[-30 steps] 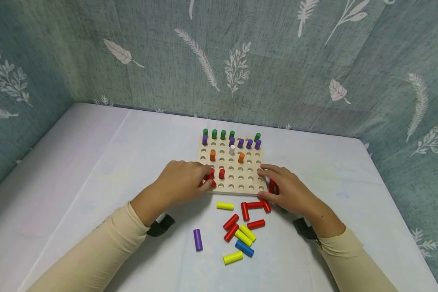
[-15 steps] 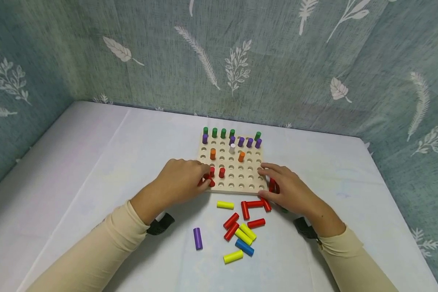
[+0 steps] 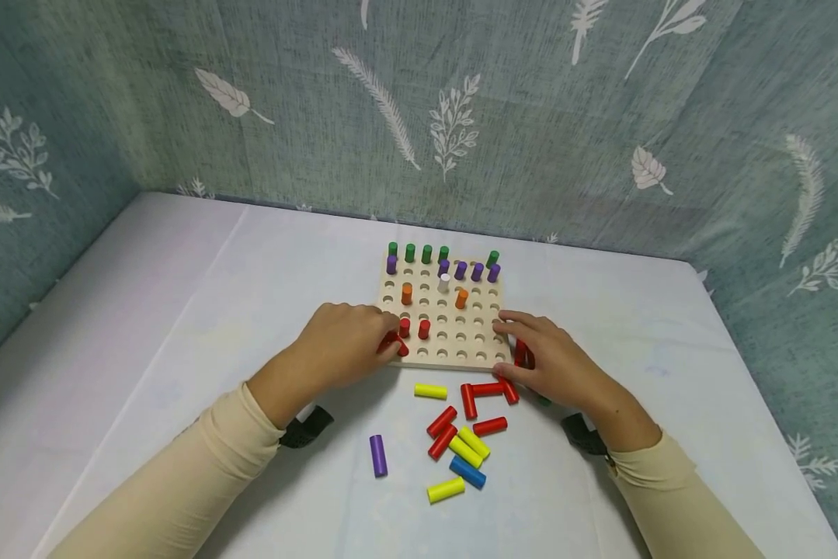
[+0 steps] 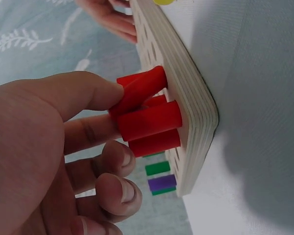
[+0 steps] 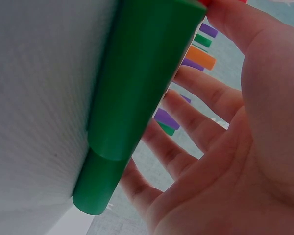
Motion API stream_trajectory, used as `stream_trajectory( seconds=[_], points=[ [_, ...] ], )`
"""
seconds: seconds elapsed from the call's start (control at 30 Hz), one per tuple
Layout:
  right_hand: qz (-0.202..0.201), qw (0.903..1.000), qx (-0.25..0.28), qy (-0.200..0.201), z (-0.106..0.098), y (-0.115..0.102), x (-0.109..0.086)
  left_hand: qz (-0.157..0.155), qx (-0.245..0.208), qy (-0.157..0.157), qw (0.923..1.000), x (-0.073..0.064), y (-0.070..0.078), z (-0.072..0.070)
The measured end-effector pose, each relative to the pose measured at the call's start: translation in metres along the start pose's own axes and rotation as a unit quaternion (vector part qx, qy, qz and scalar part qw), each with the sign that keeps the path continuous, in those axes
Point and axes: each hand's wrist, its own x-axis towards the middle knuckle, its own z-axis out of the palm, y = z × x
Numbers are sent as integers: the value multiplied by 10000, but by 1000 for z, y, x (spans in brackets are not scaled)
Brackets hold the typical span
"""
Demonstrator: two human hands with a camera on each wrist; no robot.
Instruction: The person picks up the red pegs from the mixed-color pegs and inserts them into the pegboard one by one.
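We have plain red cylindrical peg (image 4: 139, 90), tilted, at near-left corner of plywood pegboard (image 3: 450, 312); can't tell if seated. Pegboard flat, pale, round holes partly filled.

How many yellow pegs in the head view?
4, all lying on the table: one yellow peg by the board's near edge, two side by side just beyond the blue peg, one nearest the person. The right hand could hide more.

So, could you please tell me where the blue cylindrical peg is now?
In the head view, the blue peg lies on the white tablecloth, right of the loose purple cylindrical peg, with yellow cylindrical pegs beside it.
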Motion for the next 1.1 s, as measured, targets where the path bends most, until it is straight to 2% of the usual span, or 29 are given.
stream_trajectory(
  seconds=[0.3, 0.6, 1.1],
  points=[
    [-23, 10000, -24, 37, -3, -2, 1, 50, 32, 99, 9999, 1, 0, 0],
    [14, 10000, 18, -27, -2, -2, 1, -70, 0, -159, 9998, 2, 1, -1],
    [-11, 10000, 21, 6, 0, 0, 0, -65, -95, -91, 9999, 3, 1, 1]
  ],
)
